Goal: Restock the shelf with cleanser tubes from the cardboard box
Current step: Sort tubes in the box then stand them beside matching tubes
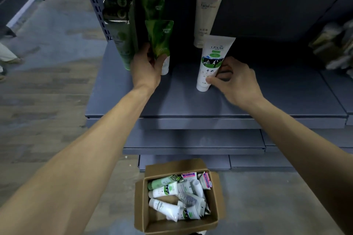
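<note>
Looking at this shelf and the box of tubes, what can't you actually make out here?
- Head view: tubes lower in the cardboard box are buried under others.
- Items at the shelf's right edge are blurred and cut off.
- The left hand hides the green tube's lower end.

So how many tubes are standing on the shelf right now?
5 that I can make out: two dark green tubes at the far left, a green tube held by the left hand, a cream tube at the back, a white tube in the right hand. More may be hidden.
</note>
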Motion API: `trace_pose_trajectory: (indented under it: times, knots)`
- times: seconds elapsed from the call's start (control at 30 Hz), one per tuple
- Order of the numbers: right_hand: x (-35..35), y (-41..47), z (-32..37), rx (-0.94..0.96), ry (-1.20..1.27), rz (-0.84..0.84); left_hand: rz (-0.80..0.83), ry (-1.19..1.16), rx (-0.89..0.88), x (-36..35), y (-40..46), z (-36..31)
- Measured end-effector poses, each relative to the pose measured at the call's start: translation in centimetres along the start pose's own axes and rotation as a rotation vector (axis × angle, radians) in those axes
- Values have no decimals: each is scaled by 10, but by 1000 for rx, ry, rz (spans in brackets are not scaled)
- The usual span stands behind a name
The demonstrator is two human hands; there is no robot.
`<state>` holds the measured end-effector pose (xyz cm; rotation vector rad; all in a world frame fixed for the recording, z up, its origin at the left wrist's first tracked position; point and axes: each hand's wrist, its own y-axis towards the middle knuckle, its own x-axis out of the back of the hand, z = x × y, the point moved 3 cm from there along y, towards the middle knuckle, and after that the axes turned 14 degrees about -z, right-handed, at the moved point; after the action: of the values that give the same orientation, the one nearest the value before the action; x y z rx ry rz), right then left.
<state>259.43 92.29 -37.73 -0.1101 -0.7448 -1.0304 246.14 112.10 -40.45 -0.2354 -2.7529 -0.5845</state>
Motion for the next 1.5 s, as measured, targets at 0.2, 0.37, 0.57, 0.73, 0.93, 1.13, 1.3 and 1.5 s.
trace_pose_trajectory:
  times: [0.2,0.37,0.57,0.73,0.93,1.13,1.3,1.5]
  knots:
    - [-7,11,1,51,-29,-1,-41,41,-15,-12,17,7]
    - [-11,16,-2,60,-30,3,-53,70,-2,-19,30,12]
    - [-10,19,1,78,-29,17,-67,49,5,-22,28,8]
    - [-11,20,2,107,-45,16,-159,115,26,-29,1,14]
    - [-16,23,1,128,-23,1,-212,252,40,-36,-7,14]
    - [-19,26,2,132,10,-8,-254,286,103,-46,1,15]
    - [-23,29,1,139,32,-10,-268,304,129,-51,4,14]
    - [-28,35,2,146,34,-14,-277,302,126,-53,6,17]
